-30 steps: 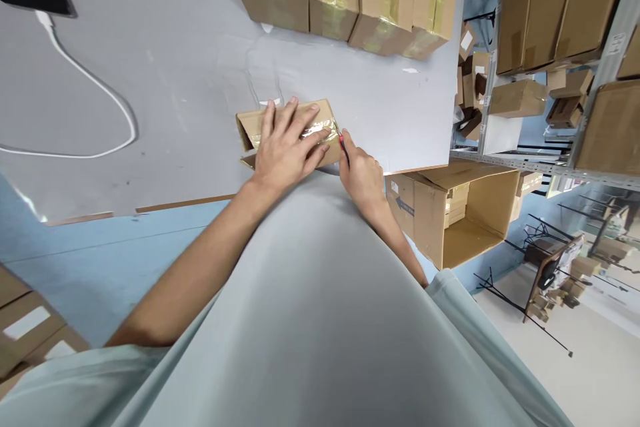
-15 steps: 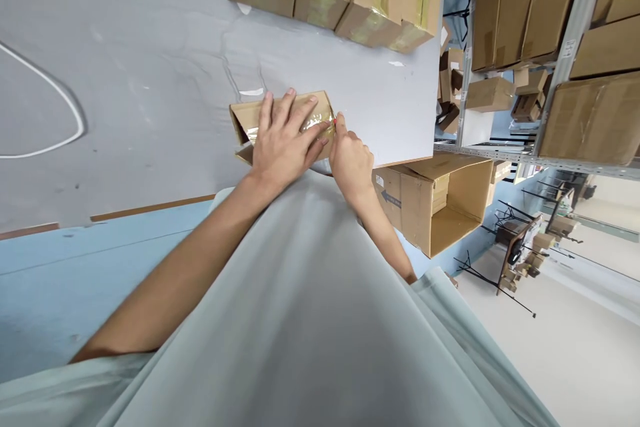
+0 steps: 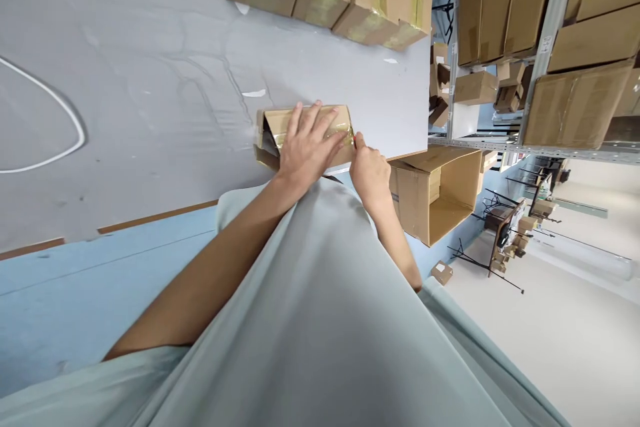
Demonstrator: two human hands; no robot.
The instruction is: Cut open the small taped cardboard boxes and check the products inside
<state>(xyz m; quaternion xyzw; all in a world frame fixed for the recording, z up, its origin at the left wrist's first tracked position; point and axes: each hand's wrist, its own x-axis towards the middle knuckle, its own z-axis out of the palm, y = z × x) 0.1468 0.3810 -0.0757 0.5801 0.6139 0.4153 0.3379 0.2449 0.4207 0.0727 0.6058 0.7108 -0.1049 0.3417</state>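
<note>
A small cardboard box (image 3: 274, 119) with clear tape lies near the table's front edge, its left end open with a flap apart. My left hand (image 3: 307, 150) presses flat on its top, fingers spread. At the box's right end, my right hand (image 3: 371, 173) is closed round a small tool with a bit of red (image 3: 355, 141) showing by the index finger. Most of that tool is hidden in the fist, so its kind is unclear.
Several taped cartons (image 3: 320, 10) stand in a row at the table's back. A large open carton (image 3: 417, 200) is beyond the right edge, by shelves of boxes (image 3: 575, 103). A white cable (image 3: 75, 123) curves across the grey table (image 3: 150, 113) at left.
The small box and both hands have moved right and slightly toward me on the table. My left hand stays flat on the box; my right stays closed at its right end. The view has shifted a little.
</note>
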